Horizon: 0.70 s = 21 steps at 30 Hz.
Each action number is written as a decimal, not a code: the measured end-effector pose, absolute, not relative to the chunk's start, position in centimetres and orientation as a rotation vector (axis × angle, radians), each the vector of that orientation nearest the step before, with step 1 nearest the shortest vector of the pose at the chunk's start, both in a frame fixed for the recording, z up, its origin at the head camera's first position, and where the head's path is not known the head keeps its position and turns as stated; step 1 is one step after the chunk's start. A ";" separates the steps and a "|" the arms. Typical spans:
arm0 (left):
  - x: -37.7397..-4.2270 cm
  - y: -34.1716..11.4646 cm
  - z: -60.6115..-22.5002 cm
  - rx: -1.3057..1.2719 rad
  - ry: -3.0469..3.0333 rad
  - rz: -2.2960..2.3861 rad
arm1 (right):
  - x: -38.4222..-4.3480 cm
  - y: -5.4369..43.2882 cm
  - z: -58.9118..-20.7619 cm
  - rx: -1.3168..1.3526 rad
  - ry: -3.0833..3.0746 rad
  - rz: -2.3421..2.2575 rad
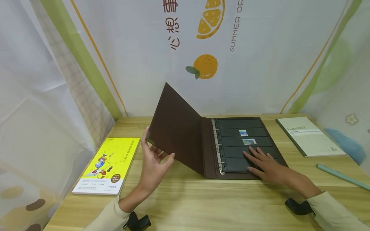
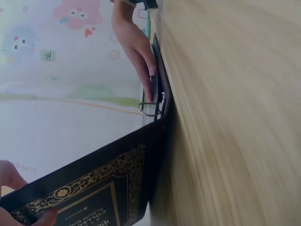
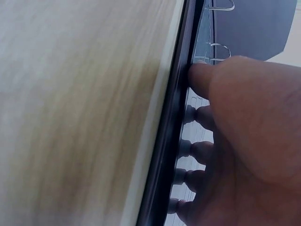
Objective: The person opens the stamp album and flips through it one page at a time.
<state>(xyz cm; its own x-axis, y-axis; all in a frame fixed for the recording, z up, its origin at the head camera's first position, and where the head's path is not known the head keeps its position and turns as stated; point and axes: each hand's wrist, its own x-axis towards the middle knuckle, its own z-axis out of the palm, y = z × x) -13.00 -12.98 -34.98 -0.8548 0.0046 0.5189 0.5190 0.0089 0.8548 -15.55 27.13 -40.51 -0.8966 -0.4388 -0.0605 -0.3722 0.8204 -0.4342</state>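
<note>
1. Dark brown, a ring album [image 1: 208,147] lies open on the tabletop [image 1: 199,205] at the centre right of the head frame, its metal rings [image 1: 217,147] holding a black pocket page [image 1: 235,163]. Two small stamps sit in the page: a blue-and-white stamp [image 1: 243,132] in the second row, a wider stamp [image 1: 249,141] in the third.

2. At the centre, the person's left grip [image 1: 155,162] is closed on the lower left corner of the tilted cover [image 1: 180,131]. At lower right, the right grip [image 1: 266,165] rests open, fingers spread, on the page.

3. Gilt scrollwork [image 2: 115,165] and lettering on the cover's outer face show only in the left wrist view; the stamps appear only from the head.
</note>
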 end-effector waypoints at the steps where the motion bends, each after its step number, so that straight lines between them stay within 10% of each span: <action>1: -13.0 -13.1 -35.0 -0.528 -1.928 -1.905 | -15.5 27.1 -40.5 -0.638 2.843 -0.632; 21: -13.4 -18.4 -34.3 -0.584 -2.166 -1.035 | -15.4 27.3 -40.5 -0.637 2.821 -0.680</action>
